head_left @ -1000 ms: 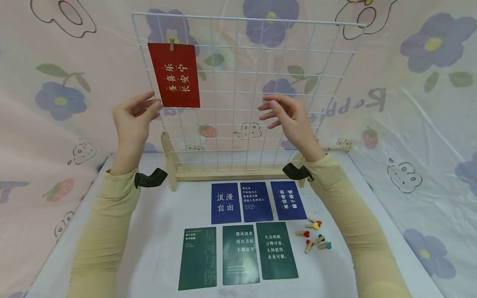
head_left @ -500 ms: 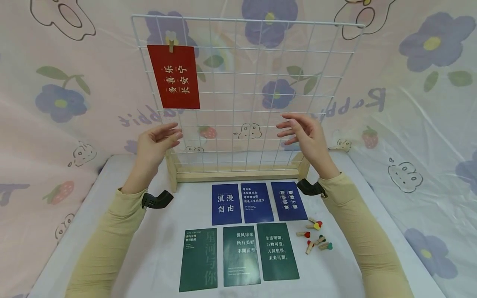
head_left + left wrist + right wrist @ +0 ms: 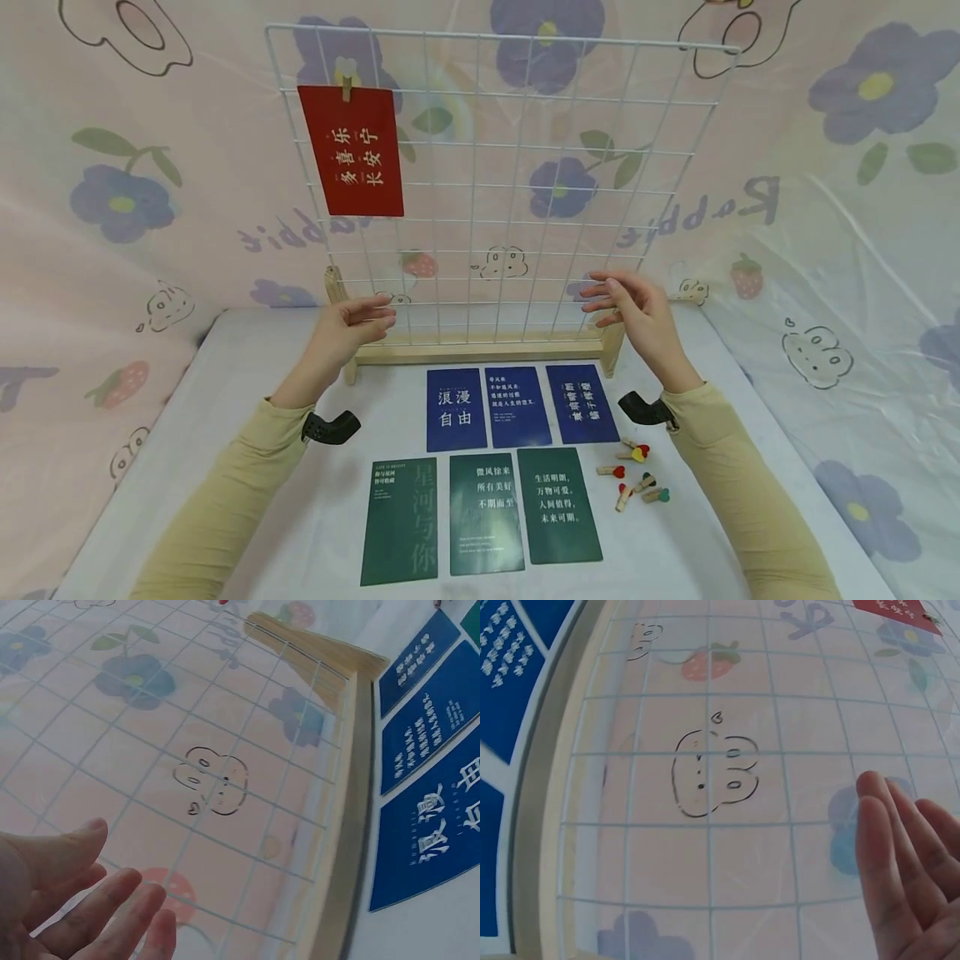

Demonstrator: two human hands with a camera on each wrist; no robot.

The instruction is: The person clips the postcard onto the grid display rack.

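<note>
Blue lettered cards [image 3: 519, 408] look light, slick; pinch edges. Your left hand [image 3: 343, 333] and right hand [image 3: 642, 317] hang empty, fingers loose.

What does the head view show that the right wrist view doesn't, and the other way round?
Only the head view: the left hand, three green cards and the loose clothespins.

Only the right wrist view: no extra object, just a closer look at the wire grid.

Both: that grid, the right hand, wooden base, red card, blue cards and patterned backdrop.
</note>
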